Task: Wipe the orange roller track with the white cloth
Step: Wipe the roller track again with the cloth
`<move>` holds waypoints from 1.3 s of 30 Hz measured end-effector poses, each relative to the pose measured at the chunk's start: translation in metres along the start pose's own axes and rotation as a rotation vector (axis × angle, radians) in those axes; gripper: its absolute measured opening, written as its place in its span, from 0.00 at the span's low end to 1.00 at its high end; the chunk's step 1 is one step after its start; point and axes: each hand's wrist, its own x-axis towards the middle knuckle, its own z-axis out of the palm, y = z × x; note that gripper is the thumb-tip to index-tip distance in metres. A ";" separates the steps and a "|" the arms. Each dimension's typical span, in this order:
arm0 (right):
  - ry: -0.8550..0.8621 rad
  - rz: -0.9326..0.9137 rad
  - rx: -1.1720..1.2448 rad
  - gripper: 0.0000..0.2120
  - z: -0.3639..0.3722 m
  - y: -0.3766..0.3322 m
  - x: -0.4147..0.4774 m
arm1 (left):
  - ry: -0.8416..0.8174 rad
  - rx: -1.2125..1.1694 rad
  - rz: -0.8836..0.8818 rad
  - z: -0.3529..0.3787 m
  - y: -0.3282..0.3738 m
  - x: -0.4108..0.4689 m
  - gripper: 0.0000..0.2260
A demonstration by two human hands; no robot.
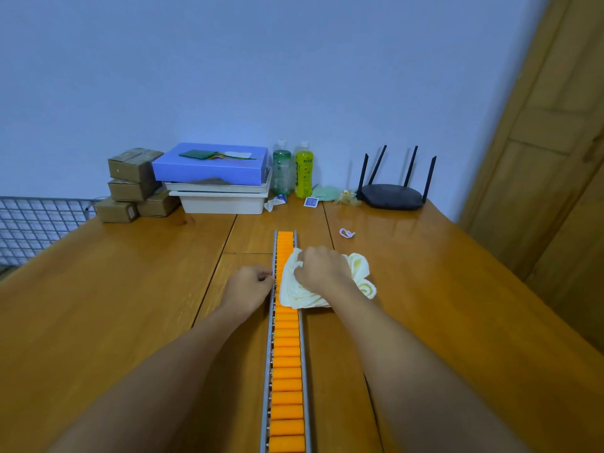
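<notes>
A long orange roller track (287,371) in a grey metal frame runs down the middle of the wooden table (114,305), from the near edge toward the far side. A bunched white cloth (295,294) lies across the track's far part and spills to the right. My right hand (322,268) presses on top of the cloth, fingers curled into it. My left hand (250,287) rests against the track's left rail, fingertips pinching the metal edge. The rollers under the cloth are hidden.
Along the wall stand several cardboard boxes (134,184), a blue box on white trays (212,166), two bottles (304,170) and a black router (392,194). A small white loop (346,233) lies right of the track. A wire rack (32,223) sits left, a wooden door (555,158) right.
</notes>
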 end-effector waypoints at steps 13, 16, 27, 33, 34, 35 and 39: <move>-0.004 -0.039 -0.021 0.13 -0.007 -0.006 -0.055 | -0.040 -0.017 -0.031 -0.016 0.006 -0.058 0.09; 0.007 -0.048 -0.042 0.10 -0.008 -0.009 -0.068 | -0.031 -0.007 -0.024 -0.019 0.009 -0.071 0.09; 0.020 -0.069 -0.045 0.10 -0.012 -0.012 -0.119 | -0.047 0.000 -0.010 -0.025 0.015 -0.119 0.12; 0.029 -0.064 -0.037 0.10 -0.015 -0.018 -0.144 | -0.054 0.001 -0.019 -0.029 0.018 -0.142 0.13; 0.030 -0.064 -0.036 0.09 -0.016 -0.018 -0.149 | -0.055 -0.006 -0.017 -0.029 0.020 -0.147 0.12; 0.032 -0.064 -0.034 0.10 -0.017 -0.019 -0.154 | -0.056 -0.007 -0.015 -0.029 0.022 -0.152 0.13; 0.039 -0.073 -0.051 0.10 -0.019 -0.019 -0.174 | -0.054 -0.009 -0.009 -0.030 0.025 -0.168 0.13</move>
